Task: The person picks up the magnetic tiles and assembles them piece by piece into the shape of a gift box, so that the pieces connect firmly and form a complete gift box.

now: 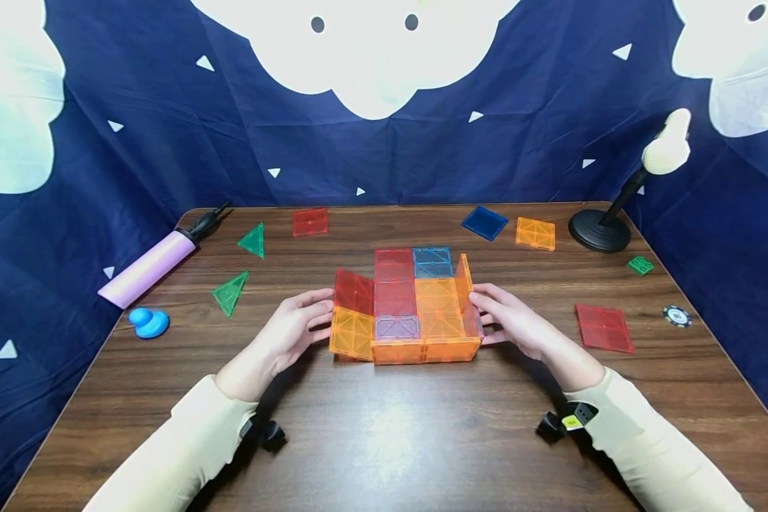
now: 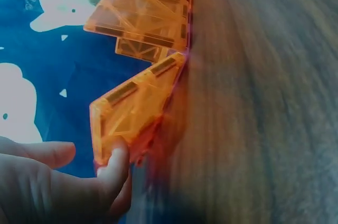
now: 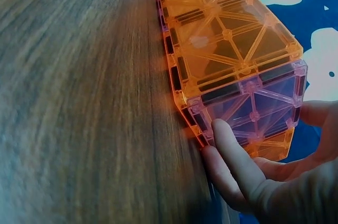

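Observation:
A construction of translucent magnetic tiles stands mid-table in the head view. Its floor has red tiles (image 1: 394, 264), orange tiles (image 1: 438, 295), a blue tile (image 1: 432, 262) and a purple tile (image 1: 397, 328). Orange tiles (image 3: 227, 34) form its upright near wall. On the left side, a red tile (image 1: 354, 291) and an orange tile (image 2: 132, 102) tilt upward, their outer edge touched by the fingers of my left hand (image 1: 291, 328). My right hand (image 1: 513, 320) rests relaxed fingers against the right wall, where a purple tile (image 3: 253, 108) and an upright orange tile (image 1: 464, 281) stand.
Loose tiles lie around: green triangles (image 1: 231, 293) and a red tile (image 1: 310, 222) at left, a blue tile (image 1: 484, 223), an orange tile (image 1: 535, 234) and a red tile (image 1: 604, 328) at right. A pink pump (image 1: 150, 269) and black-based stand (image 1: 599, 230) flank the back.

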